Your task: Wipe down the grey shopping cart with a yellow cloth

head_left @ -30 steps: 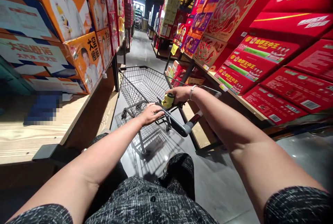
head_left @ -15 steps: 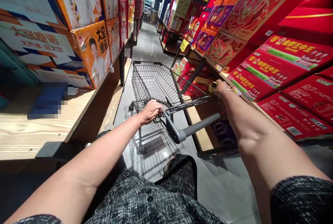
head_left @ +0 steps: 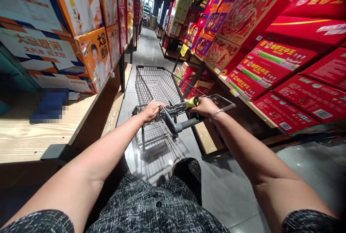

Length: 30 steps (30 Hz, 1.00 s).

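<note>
A grey wire shopping cart [head_left: 158,81] stands in front of me in the aisle, its basket pointing away. My left hand [head_left: 153,111] is closed around the left side of its frame, near the grey handlebar [head_left: 187,124]. My right hand [head_left: 204,106] hovers over the rear of the cart, just beyond the handlebar. Its fingers are wrapped round a small yellow-green and black object [head_left: 192,102], whose exact kind I cannot make out. A thin bracelet circles the right wrist.
Orange drink cartons [head_left: 96,58] are stacked on a wooden shelf [head_left: 24,141] close on the left. Red boxes [head_left: 266,69] and patterned gift boxes [head_left: 243,18] fill the right shelves. The black corner bracket [head_left: 55,152] juts near my left arm. Grey tiled floor [head_left: 148,42] runs ahead.
My right hand has come left from the right shelf edge to above the cart's rear, still holding the yellow-green object. My left hand keeps its grip, and the view has turned slightly right.
</note>
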{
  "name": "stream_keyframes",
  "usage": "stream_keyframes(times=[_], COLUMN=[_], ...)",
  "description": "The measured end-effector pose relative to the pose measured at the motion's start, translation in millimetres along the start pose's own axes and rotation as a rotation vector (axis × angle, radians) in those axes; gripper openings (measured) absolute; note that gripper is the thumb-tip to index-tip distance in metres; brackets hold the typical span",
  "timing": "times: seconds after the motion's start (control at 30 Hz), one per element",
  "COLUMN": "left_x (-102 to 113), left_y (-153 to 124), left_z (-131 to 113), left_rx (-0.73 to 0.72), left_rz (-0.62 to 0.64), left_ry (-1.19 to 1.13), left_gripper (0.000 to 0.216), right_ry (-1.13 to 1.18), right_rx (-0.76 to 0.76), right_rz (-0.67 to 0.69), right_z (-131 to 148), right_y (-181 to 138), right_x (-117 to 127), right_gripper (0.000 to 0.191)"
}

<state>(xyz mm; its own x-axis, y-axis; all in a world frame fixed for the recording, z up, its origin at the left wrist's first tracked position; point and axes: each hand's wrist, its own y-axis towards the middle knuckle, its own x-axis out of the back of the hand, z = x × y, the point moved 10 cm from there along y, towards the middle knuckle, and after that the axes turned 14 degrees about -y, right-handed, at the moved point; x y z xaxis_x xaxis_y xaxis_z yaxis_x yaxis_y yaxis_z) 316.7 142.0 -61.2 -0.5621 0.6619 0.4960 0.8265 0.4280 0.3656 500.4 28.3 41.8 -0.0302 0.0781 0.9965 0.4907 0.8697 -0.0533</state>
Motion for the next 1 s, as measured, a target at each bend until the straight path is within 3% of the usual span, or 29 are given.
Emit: stream_keyframes(times=[0.17, 0.3, 0.4, 0.53, 0.63, 0.73, 0.87, 1.0], left_x=[5.2, 14.2, 22.5, 31.5, 34.7, 29.5, 28.6, 35.4], left_y=[-0.6, 0.5, 0.9, -1.8, -7.4, -17.3, -23.4, -22.8], left_z=[4.7, 8.8, 6.8, -9.7, -50.0, -83.3, -92.7, -88.9], left_rx=[0.003, 0.044, 0.086, 0.132, -0.032, -0.139, -0.087, -0.042], left_rz=[0.01, 0.039, 0.056, 0.033, -0.021, -0.004, -0.033, -0.086], left_ry=[0.066, 0.146, 0.158, 0.098, -0.017, -0.149, -0.204, -0.181], left_gripper=[0.044, 0.041, 0.038, 0.049, 0.067, 0.062, 0.053, 0.053], right_ry=[0.07, 0.288, 0.456, 0.349, 0.224, 0.236, 0.204, 0.133], right_rx=[0.274, 0.46, 0.717, 1.023, 1.046, 1.05, 1.016, 0.883], right_rz=[-0.054, -0.129, -0.267, -0.368, -0.377, -0.409, -0.528, -0.636], right_z=[77.8, 88.7, 96.1, 121.6, 131.4, 126.7, 102.7, 56.4], right_y=[-27.5, -49.6, -87.1, -138.3, -142.4, -134.9, -130.9, -128.9], right_x=[8.3, 27.0, 48.9, 45.4, 32.0, 29.8, 27.9, 13.8], right_gripper=[0.027, 0.038, 0.059, 0.061, 0.056, 0.055, 0.051, 0.042])
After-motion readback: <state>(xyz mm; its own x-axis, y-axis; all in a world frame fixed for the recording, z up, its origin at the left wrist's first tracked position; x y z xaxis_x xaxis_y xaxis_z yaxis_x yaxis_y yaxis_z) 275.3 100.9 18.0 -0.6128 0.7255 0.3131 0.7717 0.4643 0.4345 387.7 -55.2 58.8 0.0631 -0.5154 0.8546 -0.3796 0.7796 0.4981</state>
